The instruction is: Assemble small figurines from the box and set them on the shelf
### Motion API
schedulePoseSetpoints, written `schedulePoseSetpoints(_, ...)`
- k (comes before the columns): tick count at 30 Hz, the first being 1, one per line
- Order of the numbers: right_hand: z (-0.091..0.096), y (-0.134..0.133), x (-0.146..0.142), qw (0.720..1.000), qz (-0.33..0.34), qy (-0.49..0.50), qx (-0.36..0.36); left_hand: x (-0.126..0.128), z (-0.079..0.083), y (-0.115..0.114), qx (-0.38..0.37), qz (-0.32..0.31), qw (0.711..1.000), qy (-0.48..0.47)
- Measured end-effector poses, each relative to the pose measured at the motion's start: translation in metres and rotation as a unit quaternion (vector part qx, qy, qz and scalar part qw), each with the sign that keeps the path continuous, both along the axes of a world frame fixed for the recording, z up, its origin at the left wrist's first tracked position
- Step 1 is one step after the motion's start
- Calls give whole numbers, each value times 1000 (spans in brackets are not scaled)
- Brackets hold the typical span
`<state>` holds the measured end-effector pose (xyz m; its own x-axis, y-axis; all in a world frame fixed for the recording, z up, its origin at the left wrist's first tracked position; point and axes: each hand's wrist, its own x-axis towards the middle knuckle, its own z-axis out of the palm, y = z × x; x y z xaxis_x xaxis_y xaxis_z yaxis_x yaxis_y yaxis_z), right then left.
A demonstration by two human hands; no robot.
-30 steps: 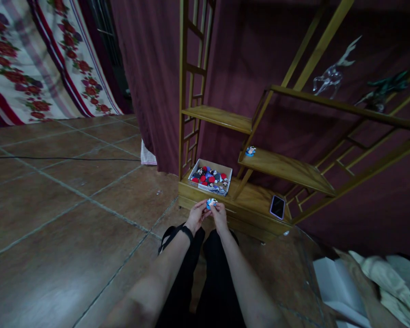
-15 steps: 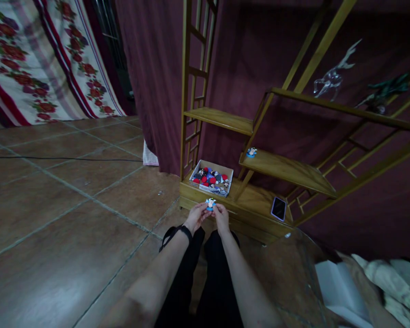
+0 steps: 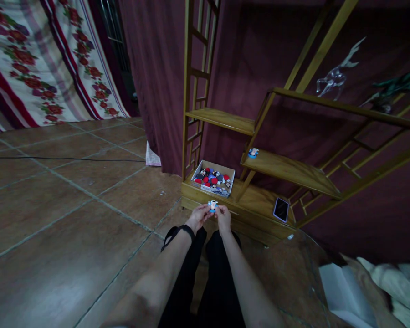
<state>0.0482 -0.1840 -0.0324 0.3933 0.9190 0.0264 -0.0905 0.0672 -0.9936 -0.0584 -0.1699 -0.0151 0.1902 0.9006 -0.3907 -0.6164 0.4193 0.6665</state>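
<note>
Between my two hands is a small figurine (image 3: pixel 212 206) with a blue base and a pale body, upright in my fingertips. My left hand (image 3: pixel 198 217) grips it from the left side, and my right hand (image 3: pixel 223 217) pinches it from the right. Just beyond my hands, on the low wooden cabinet, sits an open cardboard box (image 3: pixel 215 192) with several small figures in it, many showing red or dark round bases. A similar blue-based figurine (image 3: pixel 253 152) stands at the left end of the middle shelf (image 3: pixel 294 172).
A dark-screened phone (image 3: pixel 280 209) lies on the cabinet top at right. An upper left shelf (image 3: pixel 222 120) and a clear deer ornament (image 3: pixel 333 81) belong to the wooden rack. A white box (image 3: pixel 345 291) lies on the floor at right, and a black cable (image 3: pixel 64 158) crosses the tiles.
The whole view has shifted slightly, so everything appears a little further right. Both hands still hold the figurine in front of the box.
</note>
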Motion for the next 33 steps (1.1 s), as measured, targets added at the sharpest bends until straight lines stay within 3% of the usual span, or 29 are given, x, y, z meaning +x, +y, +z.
schedulePoseSetpoints(8,4,1,2,1000,26,6,-15,-2,3,1,-37,-20,997,-68)
schedulePoseSetpoints(18,5,2,3,999,21,-42,10,2,-1,3,5,18,1000,-2)
schedulePoseSetpoints(27,2,5,3,1000,22,2,-19,9,-1,3,34,60,996,58)
schedulePoseSetpoints(33,5,4,2,996,35,79,-17,7,0,1,38,26,998,37)
